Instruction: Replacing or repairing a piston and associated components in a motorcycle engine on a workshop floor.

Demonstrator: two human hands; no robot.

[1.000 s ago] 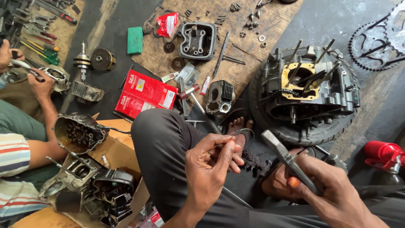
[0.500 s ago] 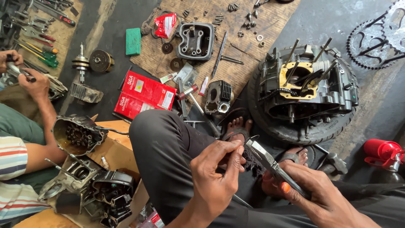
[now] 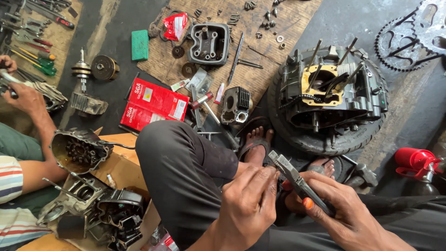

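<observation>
My right hand (image 3: 346, 211) grips grey pliers (image 3: 297, 181) with orange-tipped handles, the jaws pointing up and left. My left hand (image 3: 246, 200) is pinched together right at the plier jaws, closed on a small metal part that the fingers mostly hide. Both hands hover above my crossed legs in dark trousers (image 3: 181, 162), just in front of my sandalled foot (image 3: 255, 142). An opened engine crankcase (image 3: 332, 90) with studs and a chain rests on a tyre (image 3: 320, 139) straight ahead.
A cylinder head (image 3: 209, 44), a small cylinder block (image 3: 235, 104), red boxes (image 3: 155, 104) and loose bolts lie on cardboard. Sprockets (image 3: 413, 35) sit at the far right, a red can (image 3: 416, 162) lower right. A co-worker's arm (image 3: 32, 111), engine covers (image 3: 79, 148) and screwdrivers (image 3: 32, 53) fill the left.
My right hand has brought the pliers up and left until the jaws meet my left fingertips. The co-worker's hand at the far left has shifted slightly.
</observation>
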